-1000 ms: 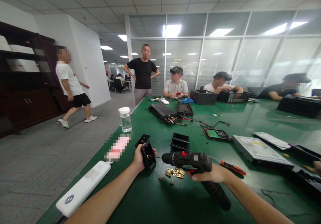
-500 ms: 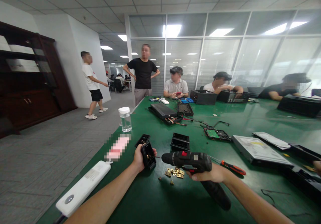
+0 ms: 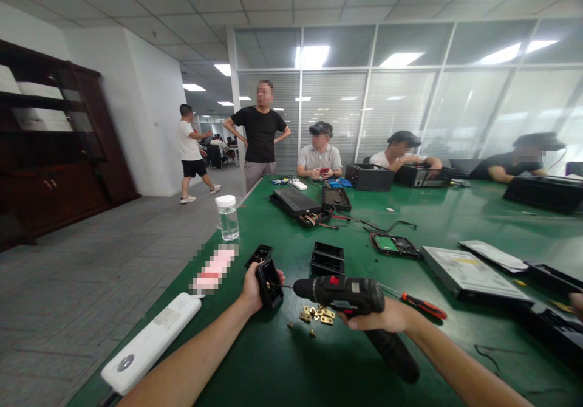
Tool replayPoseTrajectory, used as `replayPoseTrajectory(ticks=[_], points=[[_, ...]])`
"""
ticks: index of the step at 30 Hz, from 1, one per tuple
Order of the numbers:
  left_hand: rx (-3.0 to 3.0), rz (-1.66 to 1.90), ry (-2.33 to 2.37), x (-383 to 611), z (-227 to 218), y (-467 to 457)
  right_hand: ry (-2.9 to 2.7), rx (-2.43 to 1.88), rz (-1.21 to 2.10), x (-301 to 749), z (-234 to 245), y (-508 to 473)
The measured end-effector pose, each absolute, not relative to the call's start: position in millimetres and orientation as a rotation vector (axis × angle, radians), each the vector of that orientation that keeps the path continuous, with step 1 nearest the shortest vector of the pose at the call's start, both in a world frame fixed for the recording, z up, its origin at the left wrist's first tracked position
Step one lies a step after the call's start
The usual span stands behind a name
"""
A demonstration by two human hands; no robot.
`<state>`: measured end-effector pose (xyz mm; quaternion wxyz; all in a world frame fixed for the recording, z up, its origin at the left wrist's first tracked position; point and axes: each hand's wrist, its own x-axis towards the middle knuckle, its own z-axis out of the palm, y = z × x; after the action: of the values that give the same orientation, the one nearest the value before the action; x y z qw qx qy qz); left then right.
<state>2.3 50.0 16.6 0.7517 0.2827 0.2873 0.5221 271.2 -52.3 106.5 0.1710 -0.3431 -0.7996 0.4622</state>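
Observation:
My left hand (image 3: 253, 288) is closed around a small black plastic case (image 3: 270, 284), held tilted up off the table, with brass bits inside it. My right hand (image 3: 380, 317) grips a black cordless drill (image 3: 348, 293), its chuck pointing left. The thin bit reaches the case's right side; whether it touches a screw I cannot tell. Below the drill lies a small pile of brass pieces (image 3: 326, 319), with a loose brass screw (image 3: 312, 333) beside it. Just behind the held case is another black case (image 3: 260, 255), and black open cases (image 3: 327, 257) lie farther right.
An orange-handled screwdriver (image 3: 423, 305) lies right of the drill. A white power strip (image 3: 152, 340) and a lidded water jar (image 3: 227, 217) line the left edge. A silver drive (image 3: 471, 276) sits at right. Several people are across the green table (image 3: 291, 358).
The walking person in the white shirt has moved right, toward the doorway. My hands, the case and the drill have hardly moved.

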Motion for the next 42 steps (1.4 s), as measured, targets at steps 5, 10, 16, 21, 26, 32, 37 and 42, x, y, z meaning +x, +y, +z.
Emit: replayPoseTrajectory(ticks=[5, 10, 16, 21, 26, 32, 37, 42], points=[[0.598, 1.136, 0.635, 2.3, 16.0, 50.7, -2.284, -1.024, 1.299, 270.3, 107.1, -53.3], [0.613, 1.130, 0.628, 2.2, 15.5, 50.6, -2.280, -0.970, 1.294, 269.6, 107.0, -53.7], [0.580, 1.146, 0.631, 2.2, 16.8, 50.0, -2.260, -0.948, 1.308, 271.0, 105.5, -52.3], [0.563, 1.153, 0.624, 3.1, 18.4, 49.5, -2.253, -0.928, 1.323, 269.5, 106.5, -52.6], [0.576, 1.156, 0.627, 3.6, 18.6, 48.6, -2.245, -0.930, 1.312, 269.7, 105.4, -52.1], [0.601, 1.150, 0.620, 2.7, 15.9, 49.9, -2.247, -0.950, 1.336, 270.7, 105.7, -52.5], [0.559, 1.154, 0.646, 3.7, 17.7, 49.7, -2.197, -0.871, 1.374, 266.5, 108.0, -54.9], [0.572, 1.142, 0.653, 3.2, 17.8, 49.7, -2.202, -0.808, 1.395, 264.7, 112.5, -55.4]])
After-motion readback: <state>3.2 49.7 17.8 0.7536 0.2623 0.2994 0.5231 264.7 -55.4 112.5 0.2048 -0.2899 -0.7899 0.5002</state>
